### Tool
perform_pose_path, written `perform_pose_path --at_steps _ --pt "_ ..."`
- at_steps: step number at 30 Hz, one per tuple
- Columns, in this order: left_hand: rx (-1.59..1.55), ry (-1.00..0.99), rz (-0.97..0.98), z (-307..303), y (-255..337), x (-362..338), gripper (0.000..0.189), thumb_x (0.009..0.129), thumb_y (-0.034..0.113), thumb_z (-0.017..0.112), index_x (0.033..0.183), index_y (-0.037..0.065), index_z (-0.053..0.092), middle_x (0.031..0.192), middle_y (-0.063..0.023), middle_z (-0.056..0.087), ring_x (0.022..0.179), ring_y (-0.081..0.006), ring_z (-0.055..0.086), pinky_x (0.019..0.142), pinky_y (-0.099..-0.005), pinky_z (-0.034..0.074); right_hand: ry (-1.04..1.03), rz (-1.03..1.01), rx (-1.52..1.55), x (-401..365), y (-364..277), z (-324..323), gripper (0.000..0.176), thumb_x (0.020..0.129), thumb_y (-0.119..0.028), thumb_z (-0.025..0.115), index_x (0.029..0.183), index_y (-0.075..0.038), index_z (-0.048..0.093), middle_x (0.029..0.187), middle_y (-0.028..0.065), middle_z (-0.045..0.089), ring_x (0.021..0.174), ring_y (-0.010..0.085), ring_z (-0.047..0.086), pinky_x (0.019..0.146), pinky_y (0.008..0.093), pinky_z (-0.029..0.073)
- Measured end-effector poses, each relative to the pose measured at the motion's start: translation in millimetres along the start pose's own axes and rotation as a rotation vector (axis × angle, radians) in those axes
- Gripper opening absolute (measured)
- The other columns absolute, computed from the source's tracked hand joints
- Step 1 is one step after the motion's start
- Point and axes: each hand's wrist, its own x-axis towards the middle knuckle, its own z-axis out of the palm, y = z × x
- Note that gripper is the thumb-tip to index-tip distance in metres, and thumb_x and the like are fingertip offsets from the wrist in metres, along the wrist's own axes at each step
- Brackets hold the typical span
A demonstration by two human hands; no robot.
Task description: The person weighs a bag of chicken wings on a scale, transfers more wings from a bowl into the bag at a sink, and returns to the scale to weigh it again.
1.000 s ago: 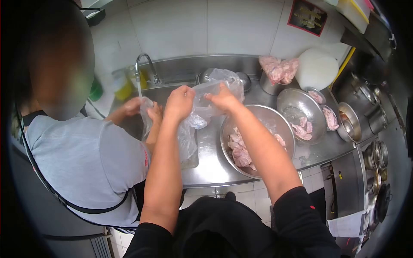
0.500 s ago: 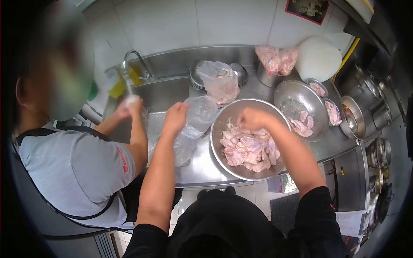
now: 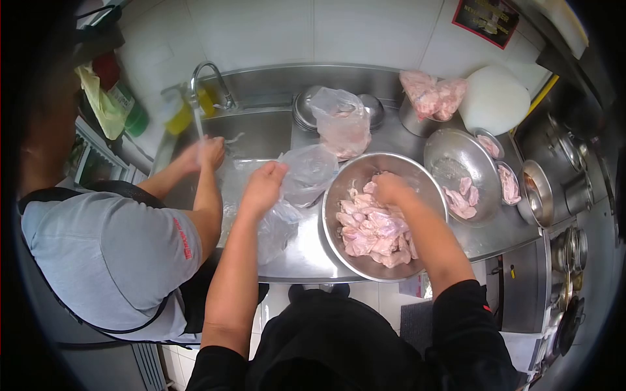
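Observation:
My left hand (image 3: 264, 187) pinches the edge of a clear plastic bag (image 3: 308, 171), which spreads out to the right beside the large steel bowl (image 3: 331, 244). Inside that bowl lies a heap of raw chicken pieces (image 3: 373, 228), pale pink and wet. My right hand (image 3: 393, 190) is down in the bowl at the far side of the heap, its fingers curled at a chicken piece and partly hidden. More crumpled clear plastic (image 3: 274, 231) lies below my left hand at the sink's edge.
At the left, a co-worker's hands (image 3: 207, 154) are under the running tap (image 3: 210, 65). Behind the bowl stand a filled plastic bag (image 3: 342, 127) and bagged meat (image 3: 433, 96) on a steel pot. Right of it are a perforated steel bowl (image 3: 456, 156) with chicken pieces and smaller bowls (image 3: 536, 195).
My right hand has moved slightly right and lower into the chicken heap. My left hand still holds the bag. The view has shifted, and the co-worker has leaned further left.

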Motion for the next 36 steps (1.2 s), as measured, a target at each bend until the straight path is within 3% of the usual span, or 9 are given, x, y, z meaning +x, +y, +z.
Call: perform_pose_path --at_steps 2,5,12,15,17,21,24,30,36 --pt "0.021 0.001 0.010 -2 -10 3 0.035 0.096 0.034 0.054 0.089 0.000 0.060 0.068 -0.0052 0.054 0.062 -0.0155 0.048 0.061 -0.0329 0.042 0.025 0.007 0.146 -4 -9 -21 0.039 0.076 -0.013 0.066 0.113 -0.004 0.063 0.111 0.0245 0.063 0.105 0.0374 0.061 0.090 0.0451 0.049" --pt "0.023 0.001 0.033 -1 -21 4 0.036 0.096 0.035 0.054 0.088 0.000 0.059 0.067 -0.0066 0.054 0.063 -0.0168 0.049 0.062 -0.0339 0.042 0.179 -0.177 0.324 -5 -37 -51 0.037 0.075 -0.014 0.065 0.111 -0.003 0.065 0.105 0.0236 0.065 0.104 0.0370 0.061 0.091 0.0437 0.047" --pt "-0.029 -0.026 0.101 8 -6 13 0.035 0.097 0.034 0.053 0.093 -0.001 0.060 0.070 -0.0093 0.056 0.066 -0.0184 0.051 0.065 -0.0334 0.043 0.237 -0.526 0.284 9 -111 -89 0.037 0.076 -0.017 0.068 0.109 -0.002 0.063 0.095 0.0225 0.067 0.093 0.0372 0.065 0.083 0.0429 0.050" --pt "0.016 -0.029 0.170 9 3 14 0.034 0.097 0.032 0.051 0.100 0.000 0.062 0.073 -0.0098 0.058 0.069 -0.0192 0.053 0.068 -0.0329 0.044 0.097 -0.286 0.152 15 -81 -100 0.030 0.075 -0.015 0.067 0.102 -0.001 0.068 0.094 0.0225 0.068 0.092 0.0374 0.066 0.080 0.0432 0.052" --pt "0.031 -0.039 0.181 7 9 11 0.034 0.098 0.031 0.051 0.104 0.000 0.063 0.075 -0.0102 0.060 0.071 -0.0197 0.055 0.070 -0.0325 0.045 -0.109 -0.047 -0.056 24 -39 -78 0.031 0.079 -0.017 0.065 0.106 -0.002 0.069 0.110 0.0215 0.066 0.105 0.0354 0.063 0.086 0.0441 0.051" --pt "0.046 -0.088 0.136 1 20 5 0.033 0.098 0.030 0.050 0.109 0.001 0.064 0.079 -0.0110 0.063 0.075 -0.0202 0.058 0.072 -0.0322 0.046 -0.281 0.099 -0.241 10 30 -13 0.033 0.075 -0.014 0.067 0.105 -0.003 0.070 0.112 0.0204 0.066 0.107 0.0342 0.064 0.089 0.0430 0.052" --pt "0.056 -0.082 0.183 -2 11 6 0.033 0.098 0.029 0.051 0.109 0.001 0.065 0.080 -0.0108 0.063 0.075 -0.0198 0.059 0.072 -0.0322 0.046 -0.203 0.230 -0.147 1 27 1 0.034 0.075 -0.016 0.067 0.106 -0.003 0.070 0.116 0.0204 0.065 0.109 0.0339 0.063 0.091 0.0423 0.051" --pt "0.032 -0.098 0.151 -2 7 0 0.034 0.099 0.029 0.050 0.109 0.001 0.066 0.076 -0.0055 0.060 0.068 -0.0147 0.054 0.066 -0.0297 0.044 -0.080 0.132 -0.085 1 39 12 0.039 0.077 -0.025 0.064 0.107 -0.002 0.069 0.113 0.0206 0.066 0.108 0.0339 0.063 0.093 0.0422 0.050" --pt "-0.005 -0.069 0.120 -4 9 -6 0.035 0.099 0.031 0.050 0.109 0.001 0.066 0.073 -0.0022 0.057 0.066 -0.0115 0.051 0.061 -0.0279 0.042 -0.061 0.143 -0.012 -12 17 -32 0.041 0.075 -0.030 0.066 0.104 -0.002 0.068 0.111 0.0210 0.066 0.105 0.0348 0.063 0.090 0.0429 0.050"
